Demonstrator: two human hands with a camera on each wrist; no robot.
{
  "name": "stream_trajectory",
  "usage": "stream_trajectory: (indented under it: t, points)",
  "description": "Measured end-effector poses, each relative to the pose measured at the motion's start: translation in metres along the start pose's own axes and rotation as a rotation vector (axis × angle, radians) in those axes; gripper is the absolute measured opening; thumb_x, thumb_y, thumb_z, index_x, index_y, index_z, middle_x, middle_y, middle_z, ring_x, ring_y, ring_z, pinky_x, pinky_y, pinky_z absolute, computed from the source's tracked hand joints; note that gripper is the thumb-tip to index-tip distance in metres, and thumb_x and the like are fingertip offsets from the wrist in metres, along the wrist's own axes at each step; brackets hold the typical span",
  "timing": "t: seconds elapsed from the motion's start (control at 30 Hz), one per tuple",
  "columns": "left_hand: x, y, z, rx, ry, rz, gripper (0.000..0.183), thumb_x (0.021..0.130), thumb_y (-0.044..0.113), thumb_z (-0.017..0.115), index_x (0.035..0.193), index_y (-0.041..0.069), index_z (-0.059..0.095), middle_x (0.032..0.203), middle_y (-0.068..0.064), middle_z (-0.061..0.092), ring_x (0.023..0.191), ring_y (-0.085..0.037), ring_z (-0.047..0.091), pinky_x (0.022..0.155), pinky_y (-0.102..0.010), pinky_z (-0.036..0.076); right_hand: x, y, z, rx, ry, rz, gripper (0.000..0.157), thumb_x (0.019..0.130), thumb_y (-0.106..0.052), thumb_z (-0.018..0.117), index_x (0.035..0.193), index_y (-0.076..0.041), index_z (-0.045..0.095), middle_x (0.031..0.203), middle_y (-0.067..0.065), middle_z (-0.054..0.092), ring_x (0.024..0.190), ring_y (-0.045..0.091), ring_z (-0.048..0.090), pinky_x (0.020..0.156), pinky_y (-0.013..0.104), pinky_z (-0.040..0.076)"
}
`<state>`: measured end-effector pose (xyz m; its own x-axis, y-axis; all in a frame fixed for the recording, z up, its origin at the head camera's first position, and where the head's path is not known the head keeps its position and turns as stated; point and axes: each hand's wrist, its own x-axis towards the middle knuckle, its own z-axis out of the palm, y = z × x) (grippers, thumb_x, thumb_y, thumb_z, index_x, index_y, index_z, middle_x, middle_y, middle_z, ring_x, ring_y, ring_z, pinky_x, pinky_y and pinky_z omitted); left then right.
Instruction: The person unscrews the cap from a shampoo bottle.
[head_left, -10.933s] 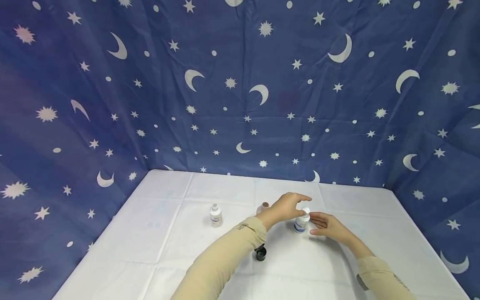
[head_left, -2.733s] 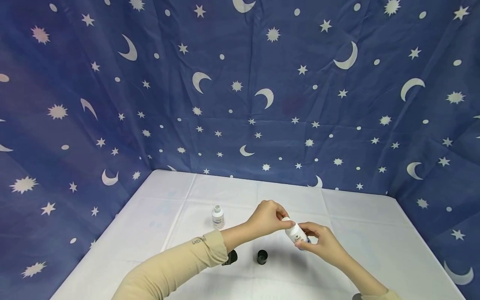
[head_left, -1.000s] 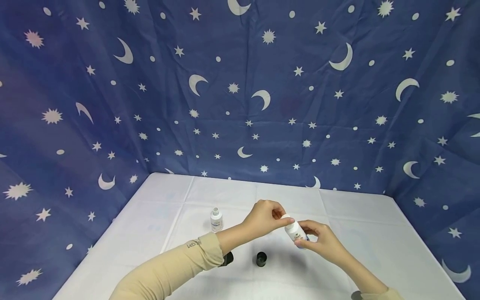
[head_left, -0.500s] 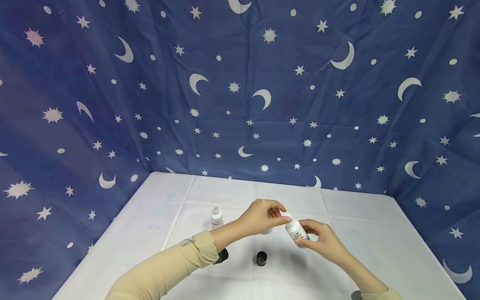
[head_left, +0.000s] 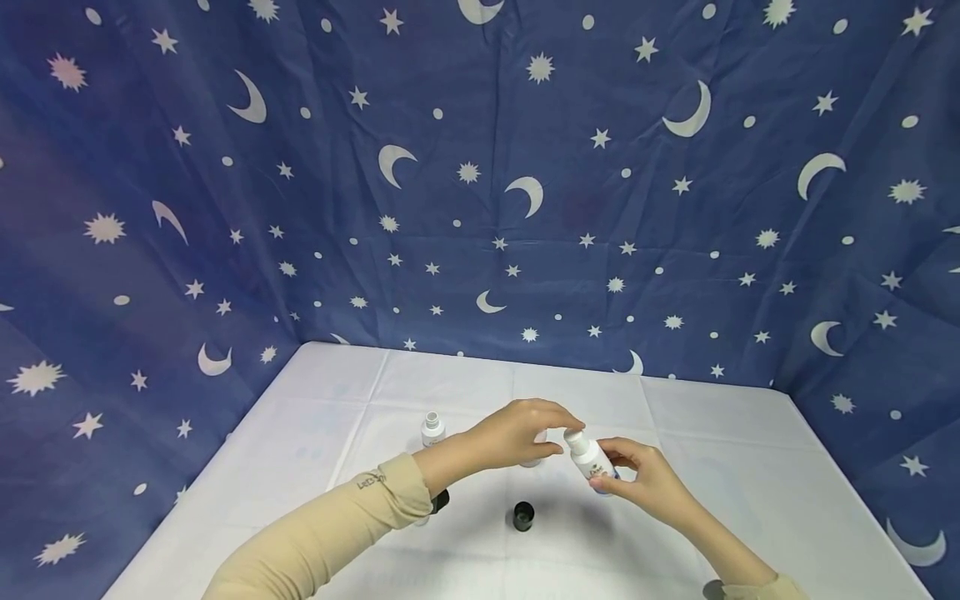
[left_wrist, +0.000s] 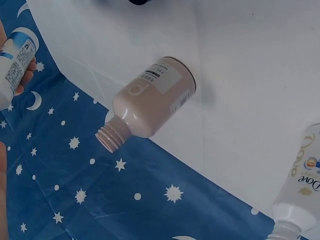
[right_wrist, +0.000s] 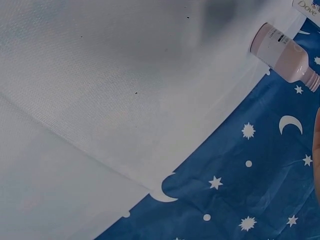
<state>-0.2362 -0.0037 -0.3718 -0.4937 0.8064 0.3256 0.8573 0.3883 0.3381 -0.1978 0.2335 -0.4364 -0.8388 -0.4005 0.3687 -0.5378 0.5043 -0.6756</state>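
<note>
My right hand (head_left: 633, 475) holds a small white Dove bottle (head_left: 591, 462) with a blue lower part, tilted with its top toward my left hand. My left hand (head_left: 517, 433) is beside the bottle's white top, thumb and index finger spread apart, the index fingertip right at the top. In the left wrist view, the gripped bottle (left_wrist: 19, 62) is at the upper left with right-hand fingers (left_wrist: 27, 77) behind it. A pink bottle (left_wrist: 152, 97) with a bare threaded neck stands on the table, mostly hidden by my left hand in the head view.
Another white Dove bottle (head_left: 432, 429), uncapped, stands left of my left forearm. A black cap (head_left: 523, 517) lies on the white-covered table (head_left: 645, 550). A dark object (head_left: 441, 501) shows partly behind the left sleeve. A blue star-patterned curtain (head_left: 480, 208) surrounds the table.
Earliest, the Dove bottle stood upright on the table between my hands; then my right hand held it tilted while my left pinched its top. Now my left fingers have spread and moved slightly left.
</note>
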Motion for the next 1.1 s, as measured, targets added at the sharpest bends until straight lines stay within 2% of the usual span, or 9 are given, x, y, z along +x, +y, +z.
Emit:
stream_trajectory:
  t: [0.13,0.27,0.53,0.73,0.93,1.1]
  points:
    - [0.002,-0.001,0.000,0.067,-0.013,0.046,0.035,0.082,0.004,0.070,0.116,0.010,0.065,0.116,0.002,0.067,0.110,-0.013,0.060,0.097,-0.017,0.045,-0.001,0.000,0.000,0.009,0.000,0.004,0.038,0.076,-0.012,0.077,0.108,0.003,0.064,0.101,0.012,0.069,0.086,-0.004,0.060,0.079,0.022,0.055]
    - [0.005,-0.003,0.001,0.094,-0.012,0.065,0.030,0.083,0.009,0.070,0.113,0.011,0.067,0.110,0.002,0.069,0.104,-0.011,0.062,0.093,-0.014,0.046,-0.001,0.002,0.002,0.014,-0.003,0.003,0.038,0.076,-0.011,0.077,0.108,0.003,0.063,0.100,0.012,0.069,0.086,-0.004,0.060,0.079,0.022,0.055]
    - [0.008,-0.005,0.003,0.020,0.016,-0.046,0.023,0.082,0.026,0.074,0.098,0.010,0.073,0.092,0.001,0.072,0.082,-0.008,0.063,0.072,-0.009,0.047,-0.001,0.002,0.002,0.016,-0.005,0.000,0.037,0.076,-0.012,0.077,0.107,0.003,0.064,0.099,0.011,0.069,0.085,-0.004,0.060,0.077,0.022,0.055]
    - [0.010,-0.004,0.006,0.009,0.052,-0.123,0.024,0.082,0.033,0.073,0.087,0.010,0.074,0.081,0.002,0.071,0.072,-0.008,0.061,0.064,-0.009,0.044,-0.002,0.001,0.002,0.017,-0.005,0.009,0.037,0.076,-0.013,0.077,0.107,0.003,0.064,0.098,0.011,0.069,0.084,-0.004,0.060,0.077,0.021,0.055]
    - [0.011,-0.002,0.007,0.017,0.093,-0.141,0.025,0.081,0.036,0.073,0.077,0.011,0.073,0.073,0.004,0.070,0.065,-0.002,0.057,0.061,-0.007,0.043,-0.001,0.002,0.001,0.017,-0.011,0.024,0.038,0.076,-0.014,0.077,0.108,0.003,0.064,0.099,0.011,0.069,0.084,-0.004,0.060,0.078,0.021,0.055]
    - [0.011,-0.002,0.009,0.071,0.117,-0.136,0.028,0.080,0.039,0.073,0.078,0.012,0.072,0.074,0.005,0.071,0.069,-0.006,0.062,0.062,-0.007,0.043,0.001,0.003,0.001,0.009,-0.007,0.027,0.038,0.076,-0.014,0.077,0.108,0.003,0.064,0.100,0.011,0.069,0.085,-0.004,0.060,0.078,0.021,0.055]
